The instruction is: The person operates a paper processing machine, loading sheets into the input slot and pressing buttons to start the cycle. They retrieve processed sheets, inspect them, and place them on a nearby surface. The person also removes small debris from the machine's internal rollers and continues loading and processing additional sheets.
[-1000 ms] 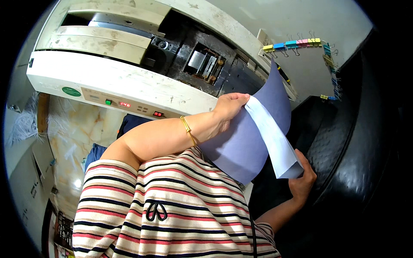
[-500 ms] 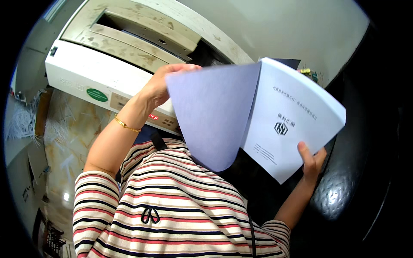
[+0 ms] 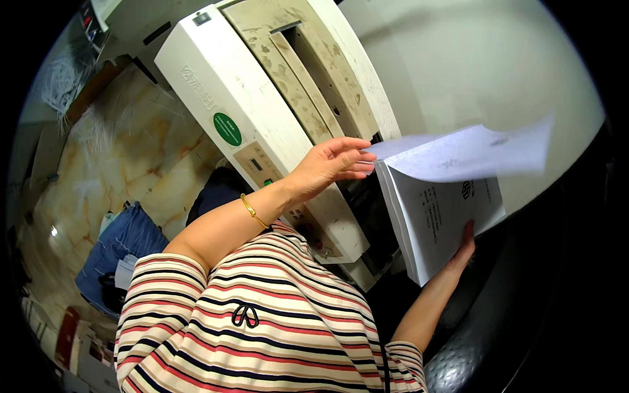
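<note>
Near left hand, booklet edge

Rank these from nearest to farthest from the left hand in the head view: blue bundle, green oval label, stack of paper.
1. Stack of paper: just right of the left hand.
2. Green oval label: left of that hand, on the white machine.
3. Blue bundle: farther left and lower in the picture.
</note>
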Available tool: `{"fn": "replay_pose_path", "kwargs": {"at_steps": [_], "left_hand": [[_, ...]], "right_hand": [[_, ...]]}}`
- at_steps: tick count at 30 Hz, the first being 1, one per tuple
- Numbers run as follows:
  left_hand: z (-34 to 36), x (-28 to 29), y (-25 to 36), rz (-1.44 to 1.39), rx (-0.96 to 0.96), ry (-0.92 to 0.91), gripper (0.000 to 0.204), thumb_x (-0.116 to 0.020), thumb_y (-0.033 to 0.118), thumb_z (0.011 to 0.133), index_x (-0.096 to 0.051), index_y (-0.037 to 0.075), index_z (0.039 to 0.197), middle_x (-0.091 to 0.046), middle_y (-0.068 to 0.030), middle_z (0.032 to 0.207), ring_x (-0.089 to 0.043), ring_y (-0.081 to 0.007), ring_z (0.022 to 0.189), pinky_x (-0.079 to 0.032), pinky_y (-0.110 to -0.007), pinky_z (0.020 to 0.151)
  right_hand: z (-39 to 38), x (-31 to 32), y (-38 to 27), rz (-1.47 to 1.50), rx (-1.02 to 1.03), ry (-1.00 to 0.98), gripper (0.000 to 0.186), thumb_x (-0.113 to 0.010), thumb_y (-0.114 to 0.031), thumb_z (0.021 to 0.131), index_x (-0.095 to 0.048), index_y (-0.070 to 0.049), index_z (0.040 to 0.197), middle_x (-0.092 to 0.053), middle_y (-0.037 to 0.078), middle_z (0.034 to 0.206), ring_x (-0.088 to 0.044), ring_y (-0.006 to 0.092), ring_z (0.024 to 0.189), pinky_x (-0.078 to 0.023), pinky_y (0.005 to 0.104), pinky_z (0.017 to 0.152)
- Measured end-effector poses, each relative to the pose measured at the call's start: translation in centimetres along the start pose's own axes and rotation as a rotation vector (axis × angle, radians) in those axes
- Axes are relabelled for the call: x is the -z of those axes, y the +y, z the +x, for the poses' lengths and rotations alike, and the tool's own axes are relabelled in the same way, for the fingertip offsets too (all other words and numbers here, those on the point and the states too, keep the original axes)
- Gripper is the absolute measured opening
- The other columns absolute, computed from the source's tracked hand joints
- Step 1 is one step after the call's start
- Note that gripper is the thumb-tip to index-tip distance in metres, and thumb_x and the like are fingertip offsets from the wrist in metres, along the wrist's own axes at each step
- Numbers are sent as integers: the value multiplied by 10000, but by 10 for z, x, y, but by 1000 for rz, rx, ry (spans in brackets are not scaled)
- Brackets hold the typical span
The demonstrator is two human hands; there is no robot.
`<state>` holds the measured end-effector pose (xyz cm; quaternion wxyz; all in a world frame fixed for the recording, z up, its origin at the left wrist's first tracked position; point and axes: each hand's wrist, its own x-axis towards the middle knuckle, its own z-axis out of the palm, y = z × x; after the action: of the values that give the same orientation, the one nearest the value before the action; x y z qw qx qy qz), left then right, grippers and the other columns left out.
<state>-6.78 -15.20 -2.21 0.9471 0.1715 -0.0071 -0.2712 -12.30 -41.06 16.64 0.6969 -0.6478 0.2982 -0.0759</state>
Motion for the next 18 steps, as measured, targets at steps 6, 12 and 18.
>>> {"fn": "replay_pose_path", "kwargs": {"at_steps": [6,12,18], "left_hand": [[-4,-23,-9,19,-124,64,376,-666,214,897,-547,88,1231,-605,-69,1147,-571,-143,1048,-479,-285,931],[-4,-37,-28,54,-111,199,247,-683,212,885,-618,103,1097,-641,-49,1129,-583,-108,1011,-458,-271,934],[-6,-38,-44,35,-222,169,176,-691,179,875,-656,72,1010,-661,-77,1122,-615,-121,968,-492,-280,911]], "right_hand": [[-18,-31,20,-425,433,34,577,-540,-430,923,-496,-10,1316,-535,89,1292,-508,195,1161,-386,299,970],[-5,14,22,-436,571,52,572,-547,-413,918,-492,-7,1318,-535,90,1290,-507,194,1160,-388,300,971],[-2,47,25,-423,614,64,568,-553,-396,913,-488,-5,1320,-535,91,1289,-506,194,1159,-389,301,971]]}}
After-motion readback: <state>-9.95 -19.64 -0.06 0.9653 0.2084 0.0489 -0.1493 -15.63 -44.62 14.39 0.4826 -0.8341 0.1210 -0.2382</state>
